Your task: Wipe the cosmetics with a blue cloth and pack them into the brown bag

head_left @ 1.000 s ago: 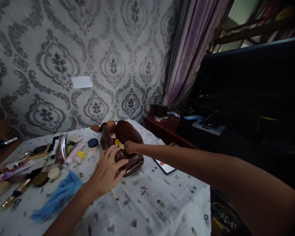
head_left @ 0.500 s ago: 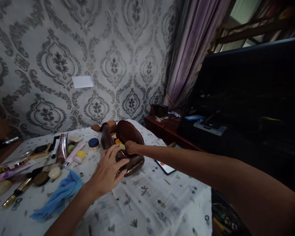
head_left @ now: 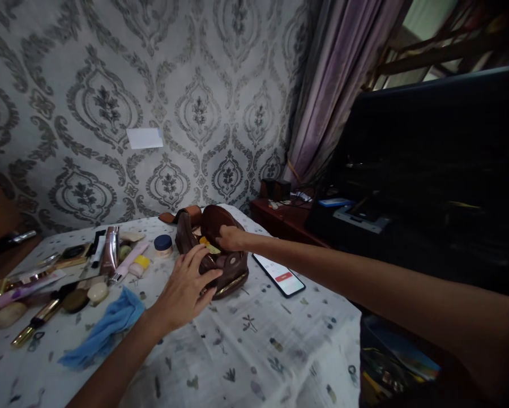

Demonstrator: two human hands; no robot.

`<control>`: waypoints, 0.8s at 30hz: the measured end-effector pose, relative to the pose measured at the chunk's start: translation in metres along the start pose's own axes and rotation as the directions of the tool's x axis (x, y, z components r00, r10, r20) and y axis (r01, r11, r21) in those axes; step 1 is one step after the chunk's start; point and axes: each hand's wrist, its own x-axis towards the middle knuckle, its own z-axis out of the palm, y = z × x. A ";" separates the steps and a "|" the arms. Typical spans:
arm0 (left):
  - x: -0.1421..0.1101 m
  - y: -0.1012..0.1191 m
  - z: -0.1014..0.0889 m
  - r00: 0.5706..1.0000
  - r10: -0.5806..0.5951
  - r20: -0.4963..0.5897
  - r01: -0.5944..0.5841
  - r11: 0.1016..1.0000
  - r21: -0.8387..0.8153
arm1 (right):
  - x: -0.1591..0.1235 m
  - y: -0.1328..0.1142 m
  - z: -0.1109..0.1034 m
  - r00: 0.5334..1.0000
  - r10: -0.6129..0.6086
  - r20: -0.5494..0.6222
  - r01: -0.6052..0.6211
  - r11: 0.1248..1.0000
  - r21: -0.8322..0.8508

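An unzipped brown leather bag (head_left: 232, 280) stands on the patterned cloth, its round flap (head_left: 214, 221) raised at the back. My left hand (head_left: 188, 286) grips the bag's near left side, fingers over the rim and thumb apart along the front. Inside the mouth, just in front of the flap, is my right hand (head_left: 232, 238), its fingers curled closed; whatever they may hold is hidden. A yellow item (head_left: 209, 245) shows in the bag between the two hands. To the left of the bag sits a jar with a dark blue lid (head_left: 163, 243).
Several cosmetics, among them a shiny brown tube (head_left: 111, 249) and a pink tube (head_left: 131, 259), lie at the left. A blue cloth (head_left: 105, 331) is crumpled nearer me. Under my right forearm lies a lit phone (head_left: 282, 277). A large black case (head_left: 415, 170) stands at the right.
My right hand has risen slightly out of the bag's mouth toward the flap. The forearm has lifted, uncovering more of the phone. My left hand keeps its place on the bag.
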 end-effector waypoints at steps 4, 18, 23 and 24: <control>0.001 0.000 0.000 1.000 0.013 -0.012 -0.013 1.000 -0.003 | -0.029 0.009 -0.008 0.986 -0.142 0.091 0.147 0.988 -0.052; 0.005 -0.004 0.000 0.998 0.025 0.051 -0.022 0.998 -0.052 | -0.094 0.046 0.059 0.794 -0.561 -0.236 0.499 0.822 -0.276; 0.004 -0.004 0.000 0.998 0.042 0.052 -0.040 0.998 -0.045 | -0.094 0.048 0.067 0.809 -0.523 -0.267 0.431 0.838 -0.335; 0.004 -0.003 0.000 0.998 0.043 0.054 -0.041 0.998 -0.043 | -0.094 0.047 0.068 0.812 -0.516 -0.274 0.424 0.843 -0.330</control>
